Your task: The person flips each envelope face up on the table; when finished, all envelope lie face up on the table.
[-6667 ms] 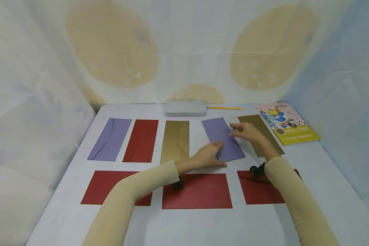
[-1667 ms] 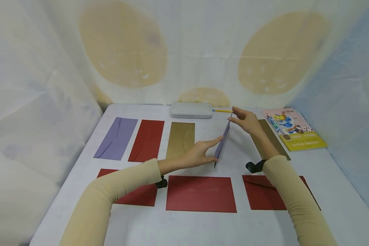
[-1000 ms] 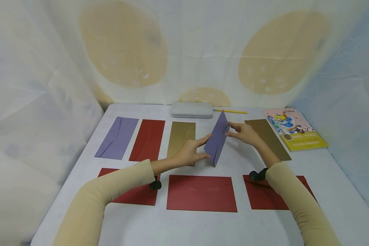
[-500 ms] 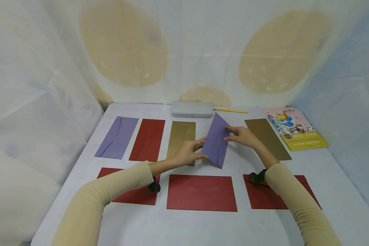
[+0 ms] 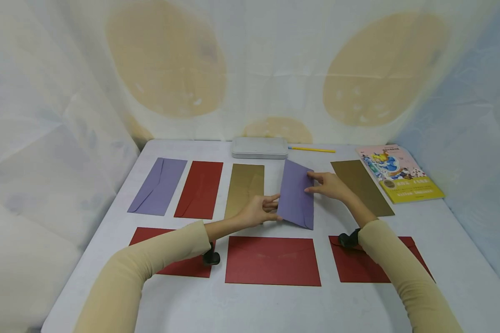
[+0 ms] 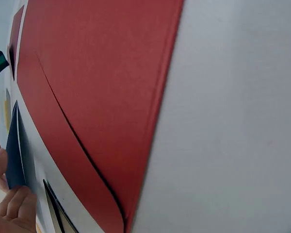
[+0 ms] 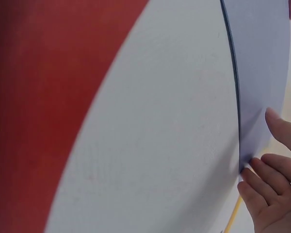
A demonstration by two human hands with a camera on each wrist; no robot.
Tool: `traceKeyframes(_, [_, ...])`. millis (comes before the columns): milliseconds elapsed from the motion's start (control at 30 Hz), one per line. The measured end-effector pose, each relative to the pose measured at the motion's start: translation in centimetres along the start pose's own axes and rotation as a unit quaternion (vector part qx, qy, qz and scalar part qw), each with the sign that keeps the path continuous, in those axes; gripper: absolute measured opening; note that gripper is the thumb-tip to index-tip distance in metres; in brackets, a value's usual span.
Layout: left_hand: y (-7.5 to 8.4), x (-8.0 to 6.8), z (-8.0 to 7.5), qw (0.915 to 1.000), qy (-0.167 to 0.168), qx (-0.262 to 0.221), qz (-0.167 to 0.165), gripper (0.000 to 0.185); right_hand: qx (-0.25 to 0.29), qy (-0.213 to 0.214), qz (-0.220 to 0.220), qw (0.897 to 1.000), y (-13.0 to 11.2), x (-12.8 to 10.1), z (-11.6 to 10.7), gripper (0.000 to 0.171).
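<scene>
Held up off the white tabletop [image 5: 250,305], tilted: a long purple paper envelope [image 5: 296,194], just above the middle red rectangular envelope [image 5: 272,260]. Pinched at its left lower edge by the left hand [image 5: 256,211], at its right upper edge by the right hand [image 5: 327,185]. Gold paper envelopes on either side, near.

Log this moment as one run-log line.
left hand: pinches purple envelope left edge | right hand: pinches its right edge | envelope: held between gold envelopes
</scene>
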State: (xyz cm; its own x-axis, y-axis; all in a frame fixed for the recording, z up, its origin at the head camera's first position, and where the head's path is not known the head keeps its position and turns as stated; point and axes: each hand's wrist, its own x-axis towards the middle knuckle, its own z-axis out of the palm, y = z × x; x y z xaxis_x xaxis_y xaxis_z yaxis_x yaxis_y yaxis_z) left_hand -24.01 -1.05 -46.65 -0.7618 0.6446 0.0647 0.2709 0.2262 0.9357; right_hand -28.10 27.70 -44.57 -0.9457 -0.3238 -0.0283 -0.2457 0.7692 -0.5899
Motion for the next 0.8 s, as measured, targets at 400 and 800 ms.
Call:
traceKeyframes(400, [0.4,0.4,0.8,0.9976,0.001,0.062,-0.032,0.071,-0.041,-0.007,0.019,0.999,-0.3,0.4,0.1,0.072])
traceKeyframes(800, [0.4,0.0,0.2,0.9901,-0.014,0.139,-0.016,0.067,-0.046,-0.014,0.014,0.999,-0.3,-0.7,-0.3,0.071])
